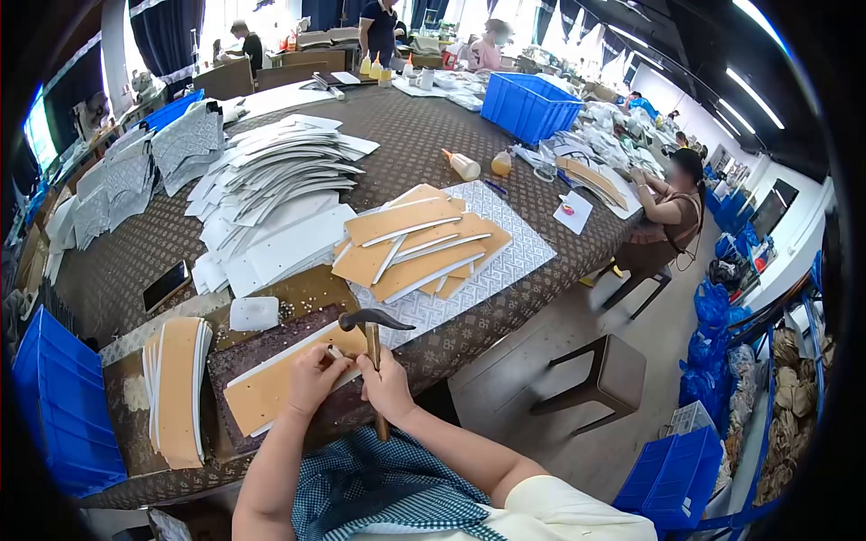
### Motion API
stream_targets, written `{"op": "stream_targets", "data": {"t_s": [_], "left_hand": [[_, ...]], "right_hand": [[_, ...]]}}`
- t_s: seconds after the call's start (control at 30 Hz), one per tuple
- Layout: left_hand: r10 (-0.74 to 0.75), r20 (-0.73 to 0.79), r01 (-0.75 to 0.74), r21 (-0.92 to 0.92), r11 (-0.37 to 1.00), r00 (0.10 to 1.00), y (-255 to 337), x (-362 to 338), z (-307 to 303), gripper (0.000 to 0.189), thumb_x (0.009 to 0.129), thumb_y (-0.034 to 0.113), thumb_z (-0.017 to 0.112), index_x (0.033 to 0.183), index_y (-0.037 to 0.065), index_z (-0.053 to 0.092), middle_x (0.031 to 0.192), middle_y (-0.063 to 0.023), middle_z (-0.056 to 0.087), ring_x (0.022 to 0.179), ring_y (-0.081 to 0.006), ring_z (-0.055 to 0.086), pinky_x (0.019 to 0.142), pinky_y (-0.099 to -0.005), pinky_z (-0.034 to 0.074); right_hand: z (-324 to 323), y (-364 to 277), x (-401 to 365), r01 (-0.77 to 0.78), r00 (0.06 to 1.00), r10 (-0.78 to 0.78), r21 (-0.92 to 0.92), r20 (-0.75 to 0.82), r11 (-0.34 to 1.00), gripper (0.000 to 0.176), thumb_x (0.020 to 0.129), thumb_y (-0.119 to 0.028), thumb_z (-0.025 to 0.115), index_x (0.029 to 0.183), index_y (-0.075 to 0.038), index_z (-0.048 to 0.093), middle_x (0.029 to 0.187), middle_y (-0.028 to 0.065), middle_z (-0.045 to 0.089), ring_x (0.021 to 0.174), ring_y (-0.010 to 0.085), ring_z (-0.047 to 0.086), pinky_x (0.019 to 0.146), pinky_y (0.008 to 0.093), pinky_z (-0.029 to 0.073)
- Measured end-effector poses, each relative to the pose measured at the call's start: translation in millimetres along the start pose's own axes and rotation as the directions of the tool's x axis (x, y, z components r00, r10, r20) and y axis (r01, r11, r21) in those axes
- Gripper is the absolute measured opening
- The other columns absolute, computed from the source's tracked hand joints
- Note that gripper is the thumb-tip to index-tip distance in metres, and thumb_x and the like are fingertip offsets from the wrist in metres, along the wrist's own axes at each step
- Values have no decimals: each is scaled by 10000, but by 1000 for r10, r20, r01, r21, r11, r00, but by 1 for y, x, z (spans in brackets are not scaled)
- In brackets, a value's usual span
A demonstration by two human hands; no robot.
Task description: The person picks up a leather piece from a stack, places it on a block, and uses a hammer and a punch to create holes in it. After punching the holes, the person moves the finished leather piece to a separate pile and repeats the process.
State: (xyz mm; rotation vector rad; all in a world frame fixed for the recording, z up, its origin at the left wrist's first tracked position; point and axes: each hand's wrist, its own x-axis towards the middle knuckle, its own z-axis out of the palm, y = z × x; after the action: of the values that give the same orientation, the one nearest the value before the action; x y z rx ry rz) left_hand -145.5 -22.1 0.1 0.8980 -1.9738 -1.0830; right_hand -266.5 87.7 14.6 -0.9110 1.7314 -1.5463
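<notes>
My right hand (386, 382) is closed around the wooden handle of a hammer (374, 347), whose dark curved head points up and away from me. Beside it, my left hand (315, 376) pinches something small and pale, too small to name, over a tan and white panel (262, 394). That panel lies on a dark worn board (232, 365). A stack of similar panels (179, 392) is at the left, and a loose pile of tan panels (415, 239) lies on patterned white sheets (519, 243) beyond my hands.
White sheets (280, 171) are piled further back, near a phone (166, 284) and a small white tray (254, 314). Blue bins stand at left (68, 406) and back (530, 106). A seated person (672, 216) works at right, near a stool (600, 379).
</notes>
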Motion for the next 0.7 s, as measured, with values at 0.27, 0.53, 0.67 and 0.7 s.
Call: {"op": "stream_targets", "data": {"t_s": [0.27,0.53,0.67,0.7], "left_hand": [[-276,-274,115,-486,866,921,3,-52,-74,56,971,67,525,951,36,567,830,-46,633,770,-111,603,740,-278,502],[-352,-591,376,-89,922,725,-36,-118,-156,200,978,152,591,1073,-20,632,776,52,479,701,-45,433,619,-215,392],[-291,-472,458,290,840,832,-44,-126,-155,265,918,170,678,1000,-79,643,865,-113,558,811,-211,544,739,-337,444],[-296,-458,476,350,807,838,-39,-123,-155,268,913,167,681,1011,-78,641,865,-114,559,817,-215,547,746,-339,447]], "right_hand": [[4,6,-4,-2,998,10,115,-68,993,204,1021,-178,517,1136,-9,522,785,40,577,501,108,588,471,264,489],[5,8,0,-31,999,34,105,-24,994,256,1016,-210,538,1163,-1,549,844,44,613,499,100,587,460,253,487],[1,6,1,-17,999,16,14,47,1000,282,1014,-220,543,1167,17,557,886,65,637,499,113,590,458,262,489],[1,5,1,-15,998,16,-8,65,1000,291,1014,-221,544,1172,21,557,895,70,642,499,116,591,459,264,490]]}}
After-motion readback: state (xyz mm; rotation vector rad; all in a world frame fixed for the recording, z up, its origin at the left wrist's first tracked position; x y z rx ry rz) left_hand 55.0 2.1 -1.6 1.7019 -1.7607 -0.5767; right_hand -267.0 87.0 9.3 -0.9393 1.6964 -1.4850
